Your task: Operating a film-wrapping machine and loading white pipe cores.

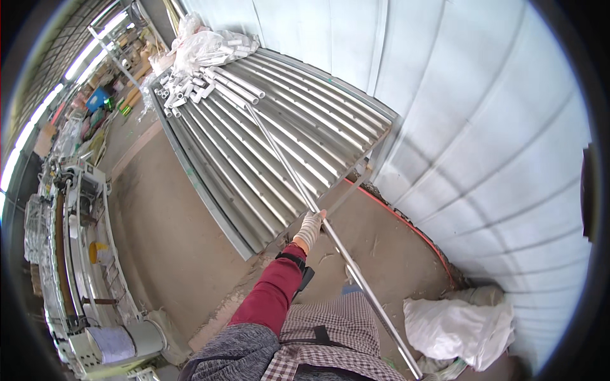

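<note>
A long metal tube (279,152) is gripped by the gloved left hand (309,228), fingers closed around it; beyond the hand, a rack of tubes (216,171) is seen. The right hand is not seen.

Using the pipe rack (267,136) as the anchor. Left of it there's a wide strip of bare concrete floor (168,222), easy passage. Further left a long machine (70,254) walls off that side. Right of the rack the corrugated wall (483,127) sits tight against it, basically no gap. Near end of the rack: 1 long metal tube (356,270) runs diagonally across the floor w/ the gloved left hand (309,228) on it, blocking crossing. Beyond that tube, white sacks (460,330) and an orange hose (406,222) clutter the wall base. Far end is piled w/ short white pipes (203,82) and plastic bags (203,41).
</note>
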{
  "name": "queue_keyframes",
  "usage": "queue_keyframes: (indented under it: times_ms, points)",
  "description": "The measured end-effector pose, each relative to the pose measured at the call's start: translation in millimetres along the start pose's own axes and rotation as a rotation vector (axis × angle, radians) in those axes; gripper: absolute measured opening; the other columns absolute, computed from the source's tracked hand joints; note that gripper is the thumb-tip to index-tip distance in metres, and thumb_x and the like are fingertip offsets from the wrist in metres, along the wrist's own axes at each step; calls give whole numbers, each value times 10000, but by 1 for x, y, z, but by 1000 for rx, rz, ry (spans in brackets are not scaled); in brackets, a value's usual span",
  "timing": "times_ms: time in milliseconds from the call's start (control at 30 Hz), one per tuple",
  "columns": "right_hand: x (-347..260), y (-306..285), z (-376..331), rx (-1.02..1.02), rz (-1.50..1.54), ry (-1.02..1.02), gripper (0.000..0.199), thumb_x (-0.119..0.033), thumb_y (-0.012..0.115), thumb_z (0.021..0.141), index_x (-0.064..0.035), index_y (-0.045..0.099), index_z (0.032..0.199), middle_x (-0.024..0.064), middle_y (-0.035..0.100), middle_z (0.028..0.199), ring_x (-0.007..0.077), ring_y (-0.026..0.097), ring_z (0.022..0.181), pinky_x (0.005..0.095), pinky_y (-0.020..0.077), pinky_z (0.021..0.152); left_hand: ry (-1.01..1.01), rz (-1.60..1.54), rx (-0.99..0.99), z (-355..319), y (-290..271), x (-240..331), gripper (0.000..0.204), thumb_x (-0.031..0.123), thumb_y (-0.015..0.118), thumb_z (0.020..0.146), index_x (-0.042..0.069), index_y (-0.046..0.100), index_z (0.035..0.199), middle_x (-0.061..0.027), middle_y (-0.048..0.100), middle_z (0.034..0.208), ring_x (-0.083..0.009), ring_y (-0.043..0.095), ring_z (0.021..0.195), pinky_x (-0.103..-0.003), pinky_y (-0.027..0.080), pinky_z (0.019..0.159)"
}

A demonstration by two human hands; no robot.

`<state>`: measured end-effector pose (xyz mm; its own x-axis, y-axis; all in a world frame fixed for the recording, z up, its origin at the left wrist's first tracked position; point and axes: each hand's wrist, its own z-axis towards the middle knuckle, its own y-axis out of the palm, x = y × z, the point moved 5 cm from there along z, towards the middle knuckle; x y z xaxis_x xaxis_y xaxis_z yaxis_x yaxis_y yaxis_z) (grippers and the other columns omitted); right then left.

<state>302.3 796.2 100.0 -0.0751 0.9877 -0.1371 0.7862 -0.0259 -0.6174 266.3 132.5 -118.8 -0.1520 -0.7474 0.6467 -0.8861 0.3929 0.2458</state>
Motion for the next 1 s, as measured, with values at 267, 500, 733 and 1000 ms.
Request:
queue_keyframes:
  times_ms: [267,500,733,1000]
  points:
    - [35,-124,107,-67,-157,113,475,-477,670,715,-32,672,880,183,660,755,347,648,747,419,485,672,22,-54,98,55,64,-8,468,268,673,822,32,451,1159,-76,572,907,-208,585,724,-383,524,536]
    - [-80,-134,267,-131,-237,-173,478,-502,632,767,-51,660,923,232,650,844,323,651,885,446,494,723,-14,824,160,103,52,26,443,330,568,877,14,461,1167,-199,554,1161,-344,598,992,-549,474,790]
    - [-433,-90,388,-42,-11,-582,526,-411,697,724,8,616,1031,236,627,959,400,606,877,451,480,765,-79,289,-168,-82,68,11,523,283,599,887,68,414,1327,-81,585,1156,-174,595,994,-297,483,818]
    - [-361,-109,393,-137,-225,-321,625,-385,587,836,-33,418,1325,242,468,1301,394,466,1180,429,407,959,-234,71,494,-251,-122,-79,457,177,604,884,17,432,1276,-123,621,1025,-227,635,880,-336,522,741]
